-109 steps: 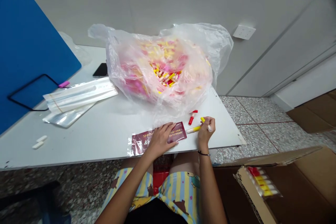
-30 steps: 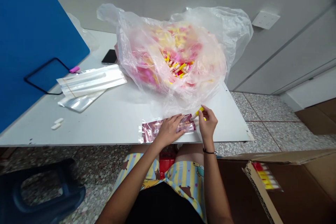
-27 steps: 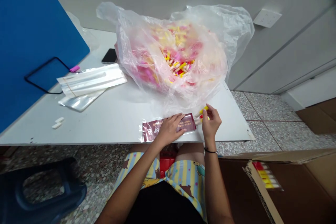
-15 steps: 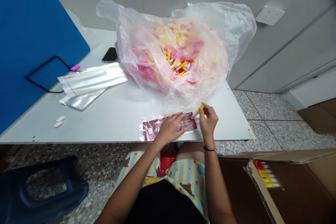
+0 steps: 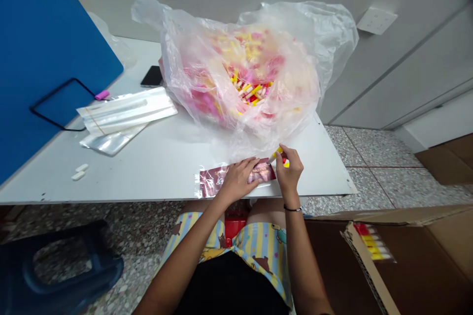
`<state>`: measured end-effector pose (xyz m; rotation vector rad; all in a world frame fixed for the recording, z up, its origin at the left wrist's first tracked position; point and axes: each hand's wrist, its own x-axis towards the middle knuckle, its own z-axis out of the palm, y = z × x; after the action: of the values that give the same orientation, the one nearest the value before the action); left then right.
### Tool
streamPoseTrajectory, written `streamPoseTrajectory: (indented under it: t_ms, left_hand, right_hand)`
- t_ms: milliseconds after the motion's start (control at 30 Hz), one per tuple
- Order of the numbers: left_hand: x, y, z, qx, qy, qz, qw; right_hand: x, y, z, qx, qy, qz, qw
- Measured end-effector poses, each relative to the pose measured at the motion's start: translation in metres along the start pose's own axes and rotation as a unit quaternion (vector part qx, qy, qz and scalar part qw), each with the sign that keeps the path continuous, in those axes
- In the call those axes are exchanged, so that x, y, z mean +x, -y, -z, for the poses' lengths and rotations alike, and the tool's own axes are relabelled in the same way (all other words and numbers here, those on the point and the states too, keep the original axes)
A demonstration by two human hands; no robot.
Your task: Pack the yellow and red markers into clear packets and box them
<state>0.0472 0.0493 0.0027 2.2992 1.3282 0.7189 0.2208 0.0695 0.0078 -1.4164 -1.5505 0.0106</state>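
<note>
Head view: right hand (image 5: pixel 290 170) at the counter's front edge, fingers clenched in a pinch on a yellow-and-white tube (image 5: pixel 275 155), tilted up toward the bag, with a small red piece (image 5: pixel 286 161) just beside them. Left hand (image 5: pixel 236 182) lying flat, fingers released and spread, pressing a maroon foil pouch (image 5: pixel 236 175) to the white counter (image 5: pixel 148 179), apparently to keep it from sliding (gold print on it, too small to read; no brand legible anywhere). Upper centre, a clear plastic bag (image 5: pixel 185 34), its mouth spread open, seemingly for easy reach, on a heap of similar tubes (image 5: pixel 249 87). Lower right, a cardboard box (image 5: pixel 406 241) holding a row of red-and-yellow tubes (image 5: pixel 373 248). Upper left, clear plastic sleeves (image 5: pixel 125 110) and a phone (image 5: pixel 152 76).
</note>
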Motion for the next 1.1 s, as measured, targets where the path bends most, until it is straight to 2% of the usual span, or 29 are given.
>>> streamPoseTrajectory:
  t_ms: [100, 233, 400, 500, 733, 900, 1100]
  left_hand:
    - [0.0, 0.0, -0.001, 0.002, -0.001, 0.0, 1.0]
    - [0.0, 0.0, -0.001, -0.001, -0.001, 0.0, 1.0]
    - [0.0, 0.002, -0.002, -0.006, 0.001, 0.0, 1.0]
    - [0.0, 0.003, -0.002, -0.014, 0.003, 0.002, 1.0]
    - [-0.001, 0.0, -0.001, 0.009, 0.013, 0.006, 1.0]
    - [-0.001, -0.001, -0.001, 0.029, 0.023, 0.015, 0.999]
    - [-0.001, 0.0, -0.003, 0.032, 0.019, 0.02, 0.999]
  right_hand:
    - [-0.002, -0.001, -0.001, 0.017, 0.002, -0.022, 1.0]
    - [-0.002, -0.006, -0.001, 0.05, 0.005, -0.1, 0.994]
    - [0.001, -0.008, -0.002, 0.089, 0.099, -0.193, 0.972]
    - [0.002, -0.004, -0.002, 0.074, 0.151, -0.222, 0.96]
    - [0.005, 0.002, 0.004, 0.0, 0.205, -0.208, 0.956]
    - [0.012, 0.002, 0.011, -0.032, 0.21, -0.209, 0.954]
    - [0.012, 0.006, 0.011, 0.015, 0.22, -0.187, 0.957]
